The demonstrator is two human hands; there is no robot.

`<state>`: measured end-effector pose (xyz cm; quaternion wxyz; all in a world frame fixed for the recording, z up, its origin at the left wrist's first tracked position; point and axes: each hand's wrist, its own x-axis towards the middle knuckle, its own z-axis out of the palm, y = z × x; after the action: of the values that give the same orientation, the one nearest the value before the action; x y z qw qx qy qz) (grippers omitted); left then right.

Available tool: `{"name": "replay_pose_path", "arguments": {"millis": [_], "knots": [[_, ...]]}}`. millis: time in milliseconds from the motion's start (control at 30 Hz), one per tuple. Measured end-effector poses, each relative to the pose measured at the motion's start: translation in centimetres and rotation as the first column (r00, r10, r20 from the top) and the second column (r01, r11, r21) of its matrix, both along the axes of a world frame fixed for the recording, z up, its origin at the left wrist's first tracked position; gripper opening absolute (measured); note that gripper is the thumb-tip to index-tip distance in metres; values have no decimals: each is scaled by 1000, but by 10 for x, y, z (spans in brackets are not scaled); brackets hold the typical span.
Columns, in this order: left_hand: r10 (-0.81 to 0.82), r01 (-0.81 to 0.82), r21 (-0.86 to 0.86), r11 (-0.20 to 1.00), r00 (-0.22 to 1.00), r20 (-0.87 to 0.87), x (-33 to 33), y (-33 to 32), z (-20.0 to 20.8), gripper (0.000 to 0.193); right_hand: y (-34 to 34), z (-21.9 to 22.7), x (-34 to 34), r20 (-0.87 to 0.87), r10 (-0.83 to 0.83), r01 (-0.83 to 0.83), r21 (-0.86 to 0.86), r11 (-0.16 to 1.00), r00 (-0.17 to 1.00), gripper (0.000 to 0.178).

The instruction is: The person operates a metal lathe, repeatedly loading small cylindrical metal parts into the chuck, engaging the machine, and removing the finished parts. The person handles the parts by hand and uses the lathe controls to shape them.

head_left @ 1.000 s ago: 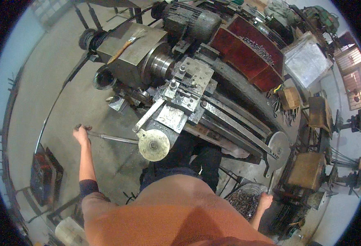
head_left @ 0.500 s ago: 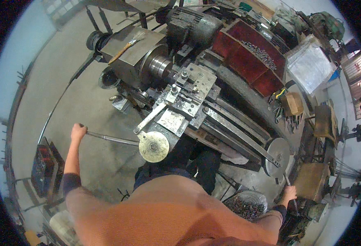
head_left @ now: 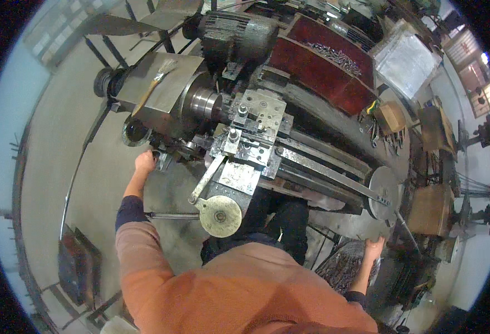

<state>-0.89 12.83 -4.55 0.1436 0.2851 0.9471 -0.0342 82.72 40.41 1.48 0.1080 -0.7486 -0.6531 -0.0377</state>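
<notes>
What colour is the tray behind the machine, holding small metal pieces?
The tray is dark red, best in the head view.

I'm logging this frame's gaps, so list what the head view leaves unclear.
In the head view:
Left hand: too blurred to tell whether it grips anything.
Right hand: small and blurred; contact can't be told.
Feet: hidden under the lathe.
Silver pieces in the red bin: too small to count.
</notes>
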Motion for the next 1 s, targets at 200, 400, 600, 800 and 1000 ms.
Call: {"name": "replay_pose_path", "arguments": {"millis": [200,400,600,800,1000], "knots": [[304,-350,398,848,936,177,-3,6,-86,31,0,19,-23,-118,-28,20,-71,997,993,43],[-193,195,7,981,975,-113,-4,-21,-36,21,28,120,-83,-260,137,-130,41,991,956,39],[-123,123,54,991,992,2,17,-25,6,27,85,188,-212,-335,516,-500,141,855,788,37],[6,45,250,967,980,-199,-15,-84,128,35,57,221,-445,-408,910,-921,323,217,71,34],[365,-261,268,927,789,-494,-41,-255,180,41,7,205,-588,-282,959,-1000,9,-25,-27,26]]}}
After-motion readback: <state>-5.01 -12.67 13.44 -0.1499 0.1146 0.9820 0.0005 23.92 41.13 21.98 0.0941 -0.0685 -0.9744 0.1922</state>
